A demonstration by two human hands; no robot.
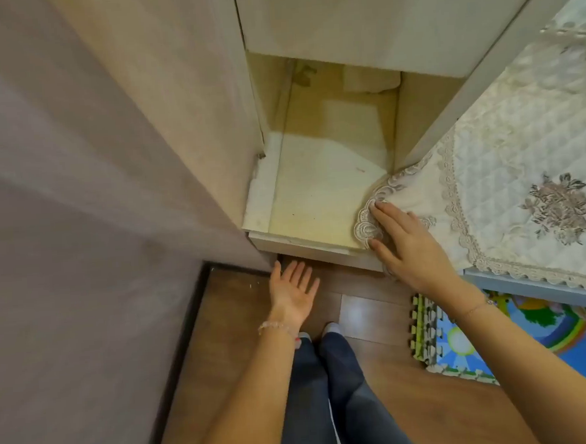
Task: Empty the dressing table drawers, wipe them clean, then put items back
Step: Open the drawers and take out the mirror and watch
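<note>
Head view: the pulled-out drawer (317, 199) lies bare between the hands. The left hand (294, 292) hovers below its front, palm up, fingers (299, 271) spread. The right hand (408, 245) presses flat, fingers together, on the lace cloth (507, 160) beside the drawer's right corner.

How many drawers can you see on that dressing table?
2. The lower drawer is pulled open, and no items show inside it. The upper drawer sits shut directly above it. The view cuts off at the top, so more may be hidden.
</note>
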